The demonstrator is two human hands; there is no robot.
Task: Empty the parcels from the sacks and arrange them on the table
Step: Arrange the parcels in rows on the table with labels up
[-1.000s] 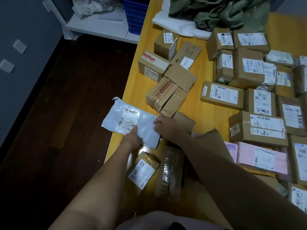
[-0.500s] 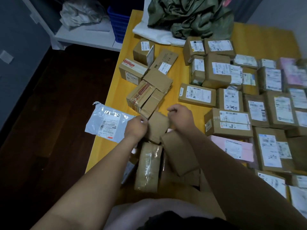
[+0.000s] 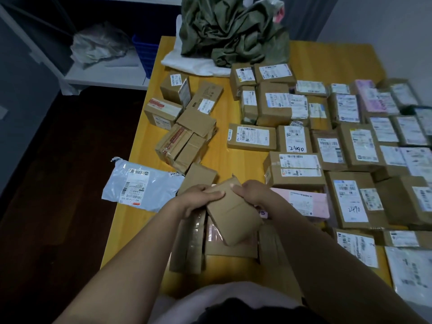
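- Both forearms reach out over the near edge of the yellow wooden table (image 3: 238, 164).
- The left hand (image 3: 201, 198) and the right hand (image 3: 252, 192) both grasp a small plain brown cardboard parcel (image 3: 233, 220), with fingers curled round its far end from either side.
- This parcel is held tilted just above a heap of brown taped parcels (image 3: 187, 244) at the near edge.
- To the left, a pale grey plastic mailer bag (image 3: 142, 185) lies flat and overhangs the table's left edge.
- Just right of the hands lies a flat pink parcel (image 3: 304, 202).
- Farther out, labelled brown boxes (image 3: 350, 141) lie in close rows on the right, and a looser cluster of brown boxes (image 3: 187, 127) lies on the left.
- At the far end, a crumpled olive-green sack (image 3: 233, 31) rests on a white cloth (image 3: 194, 64).
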